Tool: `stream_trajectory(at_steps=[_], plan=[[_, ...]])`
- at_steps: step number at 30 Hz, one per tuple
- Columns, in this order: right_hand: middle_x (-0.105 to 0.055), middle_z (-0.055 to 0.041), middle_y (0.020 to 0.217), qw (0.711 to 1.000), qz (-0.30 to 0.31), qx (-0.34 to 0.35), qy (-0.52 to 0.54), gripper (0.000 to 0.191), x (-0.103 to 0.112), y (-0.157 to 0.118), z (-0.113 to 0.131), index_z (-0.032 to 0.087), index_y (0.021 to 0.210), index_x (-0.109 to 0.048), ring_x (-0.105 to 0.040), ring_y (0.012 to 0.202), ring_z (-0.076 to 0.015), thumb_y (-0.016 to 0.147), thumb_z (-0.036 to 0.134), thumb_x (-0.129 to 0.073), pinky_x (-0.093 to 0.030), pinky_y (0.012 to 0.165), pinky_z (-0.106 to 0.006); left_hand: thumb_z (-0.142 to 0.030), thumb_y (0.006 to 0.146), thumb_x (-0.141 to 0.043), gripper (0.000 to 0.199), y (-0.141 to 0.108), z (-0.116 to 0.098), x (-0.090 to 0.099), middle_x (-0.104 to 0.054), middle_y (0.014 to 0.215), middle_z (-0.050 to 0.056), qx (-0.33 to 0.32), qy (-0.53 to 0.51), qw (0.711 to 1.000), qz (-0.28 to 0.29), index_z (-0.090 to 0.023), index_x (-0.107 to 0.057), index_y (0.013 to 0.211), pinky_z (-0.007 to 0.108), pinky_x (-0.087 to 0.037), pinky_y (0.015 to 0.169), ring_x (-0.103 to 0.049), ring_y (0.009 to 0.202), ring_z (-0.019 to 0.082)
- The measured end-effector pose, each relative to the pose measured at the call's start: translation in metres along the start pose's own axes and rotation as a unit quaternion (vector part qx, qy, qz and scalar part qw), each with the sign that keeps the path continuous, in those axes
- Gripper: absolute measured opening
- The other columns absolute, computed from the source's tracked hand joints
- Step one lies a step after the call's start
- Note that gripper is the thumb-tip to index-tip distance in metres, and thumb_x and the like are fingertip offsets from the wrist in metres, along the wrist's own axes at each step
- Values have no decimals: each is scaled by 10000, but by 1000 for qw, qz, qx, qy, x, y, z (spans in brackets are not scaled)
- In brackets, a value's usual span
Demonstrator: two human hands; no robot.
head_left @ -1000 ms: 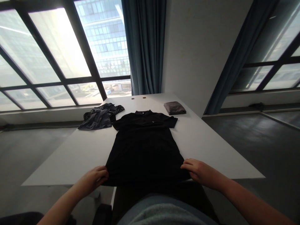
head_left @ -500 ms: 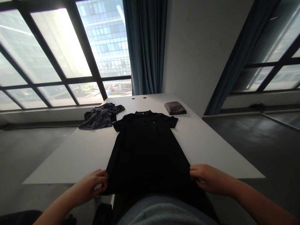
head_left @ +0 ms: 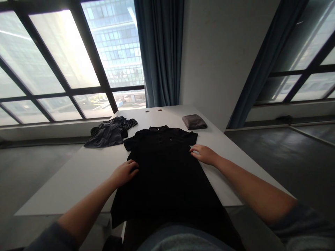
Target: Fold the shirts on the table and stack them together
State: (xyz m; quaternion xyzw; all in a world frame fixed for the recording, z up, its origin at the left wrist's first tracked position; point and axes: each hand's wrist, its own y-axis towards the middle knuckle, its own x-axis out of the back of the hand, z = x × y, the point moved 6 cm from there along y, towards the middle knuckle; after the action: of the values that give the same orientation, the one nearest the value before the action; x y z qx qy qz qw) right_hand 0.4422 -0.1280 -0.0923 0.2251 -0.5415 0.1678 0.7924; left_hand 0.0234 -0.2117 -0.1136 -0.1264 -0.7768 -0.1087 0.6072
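Note:
A black short-sleeved polo shirt (head_left: pixel 167 177) lies spread out flat, collar at the far end and hem over the table's near edge. My left hand (head_left: pixel 126 173) rests on its left side below the sleeve, thumb and fingers apart and loosely bent. On the opposite side, my right hand (head_left: pixel 205 154) is at the shirt's edge just under the right sleeve, fingers stretched out toward the cloth. Neither hand shows fabric pinched in it.
The white table (head_left: pixel 78 181) carries a heap of dark and patterned clothes (head_left: pixel 110 132) at the back left. A folded grey-brown cloth (head_left: pixel 194 122) lies at the back right. Behind stand windows, a blue curtain (head_left: pixel 162 52) and a wall.
Both hands have let go of the shirt's bottom corners and moved forward along its sides, the right one farther, up near the sleeve. The shirt lies nearly as before.

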Motion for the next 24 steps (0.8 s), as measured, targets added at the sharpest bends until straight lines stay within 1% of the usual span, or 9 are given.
stream_trajectory(at_steps=[3,5,9,12,14,16,18,21,24], plan=[[-707,-159,1326,991,-52,-104,-60,358,-11,54,-58,145,1244,-742,-658,1210,-269,983,248,-520,-474,1080,-348,-373,1000,-568,289,64,-1,-4,-642,1310,84,19,70,996,-44,-269,-677,1247,395,-482,1047,-641,1175,267],[-673,-168,1401,982,-56,-163,-75,397,-19,79,-90,141,1314,-715,-625,1283,-277,999,241,-494,-454,1111,-344,-381,1003,-575,309,106,-5,-7,-631,1337,94,34,103,992,-59,-265,-675,1271,406,-480,1041,-616,1220,287],[-571,-157,1543,975,-47,-206,-73,479,-35,107,-127,174,1465,-619,-546,1400,-287,1035,307,-455,-421,1162,-394,-431,1026,-536,370,187,-22,-13,-630,1364,130,30,138,988,-67,-231,-677,1303,439,-470,1051,-586,1269,321],[-447,-135,1650,969,-29,-231,-87,539,-52,107,-143,217,1540,-540,-432,1500,-305,1049,418,-447,-330,1228,-530,-452,1040,-490,412,243,-40,-22,-602,1443,131,13,139,988,-59,-240,-669,1344,470,-437,1102,-534,1350,331],[-407,-121,1677,965,-25,-239,-104,558,-62,102,-150,233,1554,-520,-374,1535,-301,1051,457,-431,-256,1251,-592,-466,1050,-454,441,280,-56,-32,-553,1539,98,-8,132,990,-49,-274,-643,1399,467,-393,1161,-473,1428,310],[-411,-115,1675,964,-36,-238,-118,562,-66,95,-154,230,1552,-521,-346,1550,-291,1048,455,-417,-209,1267,-601,-491,1058,-410,500,315,-72,-44,-465,1641,61,-24,125,991,-36,-297,-576,1488,458,-331,1223,-382,1514,285],[-409,-108,1677,962,-36,-244,-119,587,-68,87,-158,225,1561,-511,-320,1562,-292,1036,474,-423,-197,1275,-594,-514,1061,-358,585,347,-83,-58,-363,1711,66,-15,118,993,-19,-279,-468,1586,496,-270,1264,-293,1574,289],[-328,-86,1720,954,-3,-281,-108,679,-68,76,-165,223,1617,-429,-255,1593,-302,1022,551,-410,-195,1280,-600,-546,1053,-286,685,385,-86,-80,-257,1748,122,31,109,993,14,-230,-352,1657,648,-218,1254,-217,1606,363],[-233,-75,1754,940,23,-323,-106,751,-64,69,-169,199,1665,-327,-188,1618,-296,1025,591,-355,-173,1292,-593,-604,1037,-222,733,408,-84,-94,-150,1774,99,70,90,993,31,-273,-272,1689,729,-129,1242,-115,1629,390]])
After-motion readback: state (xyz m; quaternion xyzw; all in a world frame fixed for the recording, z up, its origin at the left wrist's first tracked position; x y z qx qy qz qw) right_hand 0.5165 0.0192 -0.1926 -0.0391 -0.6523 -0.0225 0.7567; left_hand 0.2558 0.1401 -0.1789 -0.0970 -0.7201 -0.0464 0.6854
